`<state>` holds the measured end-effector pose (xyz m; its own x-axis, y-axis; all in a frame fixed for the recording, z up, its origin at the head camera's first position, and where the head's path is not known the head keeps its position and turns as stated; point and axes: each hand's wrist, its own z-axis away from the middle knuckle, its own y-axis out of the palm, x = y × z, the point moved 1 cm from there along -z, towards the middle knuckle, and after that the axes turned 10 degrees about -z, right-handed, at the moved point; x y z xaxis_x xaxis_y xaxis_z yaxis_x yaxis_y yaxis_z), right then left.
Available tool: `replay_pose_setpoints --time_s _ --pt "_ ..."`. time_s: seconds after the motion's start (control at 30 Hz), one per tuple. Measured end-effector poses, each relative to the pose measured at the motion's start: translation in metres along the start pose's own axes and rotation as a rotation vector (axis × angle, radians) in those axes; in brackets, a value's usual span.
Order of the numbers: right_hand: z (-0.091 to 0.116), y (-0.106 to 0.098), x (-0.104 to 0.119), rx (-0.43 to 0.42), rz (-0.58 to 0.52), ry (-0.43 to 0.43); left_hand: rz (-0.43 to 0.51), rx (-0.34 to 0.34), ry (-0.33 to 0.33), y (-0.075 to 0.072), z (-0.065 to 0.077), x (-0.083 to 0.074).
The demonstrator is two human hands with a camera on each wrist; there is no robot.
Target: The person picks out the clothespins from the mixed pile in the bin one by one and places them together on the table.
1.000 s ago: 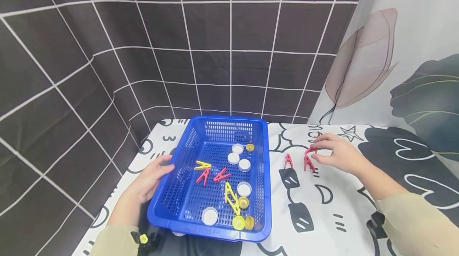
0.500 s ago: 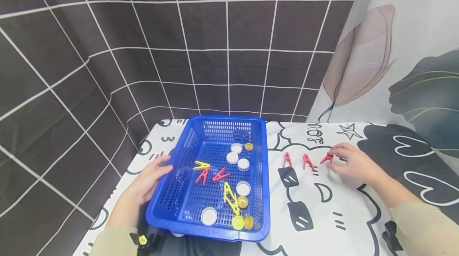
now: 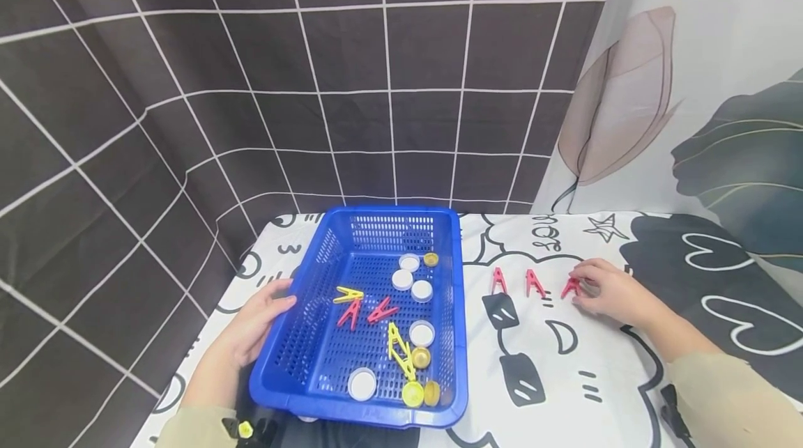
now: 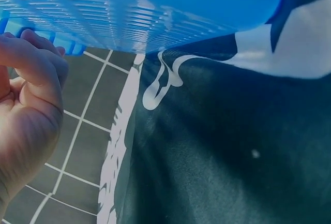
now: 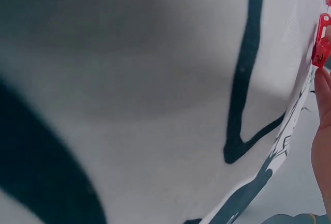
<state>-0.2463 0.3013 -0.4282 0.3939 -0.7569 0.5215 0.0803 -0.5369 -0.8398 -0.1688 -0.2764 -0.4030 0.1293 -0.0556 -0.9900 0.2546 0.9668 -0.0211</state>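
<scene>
On the right side of the cloth, my right hand (image 3: 611,292) pinches a red clothespin (image 3: 571,287) between thumb and fingers, low over the cloth. Two other red clothespins, a middle one (image 3: 534,283) and a left one (image 3: 498,280), lie in a row beside it. The right wrist view shows the pinched clothespin (image 5: 321,43) at its right edge. My left hand (image 3: 257,319) holds the left rim of a blue perforated basket (image 3: 460,309); in the left wrist view its fingers (image 4: 39,61) curl at the basket's side.
Inside the basket are red clothespins (image 3: 381,310), yellow clothespins (image 3: 348,295), several white caps (image 3: 362,384) and several gold or yellow caps (image 3: 421,358). A patterned cloth (image 3: 596,357) covers the table. Behind it hangs a dark gridded curtain (image 3: 426,120).
My right hand has carried the red clothespin rightward, away from the middle one, and lowered it toward the cloth in line with the others. My left hand stays at the basket.
</scene>
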Motion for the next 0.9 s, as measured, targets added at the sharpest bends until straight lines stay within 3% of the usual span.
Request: replay_pose_setpoints --time_s 0.3,0.53,0.9 --pt "-0.005 0.002 -0.008 0.052 -0.023 0.071 0.024 0.027 0.043 -0.001 0.001 0.003" --pt "-0.007 0.003 -0.002 0.072 -0.039 0.099 0.055 0.052 0.061 -0.001 0.0 0.0" --pt "-0.008 -0.003 0.003 0.077 -0.022 0.092 0.047 0.024 0.028 0.001 -0.002 0.001"
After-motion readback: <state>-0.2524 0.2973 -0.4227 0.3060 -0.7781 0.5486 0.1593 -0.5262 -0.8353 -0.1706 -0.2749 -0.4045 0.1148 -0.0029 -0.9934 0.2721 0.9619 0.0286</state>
